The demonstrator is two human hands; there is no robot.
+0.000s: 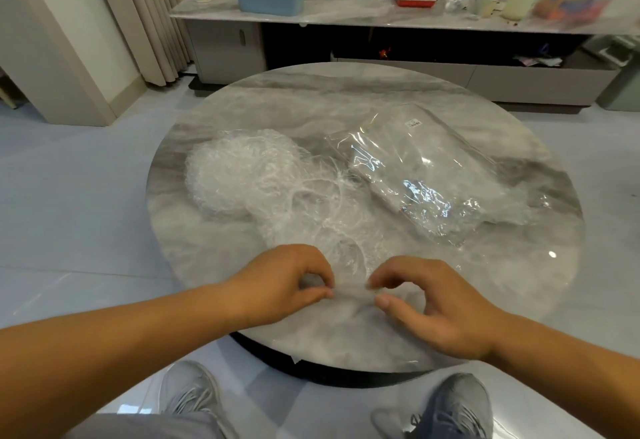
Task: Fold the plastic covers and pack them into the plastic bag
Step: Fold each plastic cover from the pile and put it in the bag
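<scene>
The plastic cover (349, 294) at the desk's (311, 92) 6 o'clock edge looks feather-light, limp and slippery (best taken by its gathered rim). The left hand (280, 286) and right hand (436, 307) each pinch that rim between thumb and forefinger, the other fingers (398, 274) loosely curled. More covers (249, 171) heap at 9 o'clock; the plastic bag (433, 175) lies at 2 o'clock.

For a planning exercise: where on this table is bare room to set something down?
Bare: the table's far arc behind the cover pile and plastic bag. Crowded: middle and near edge, where left hand and right hand pinch a cover.
</scene>
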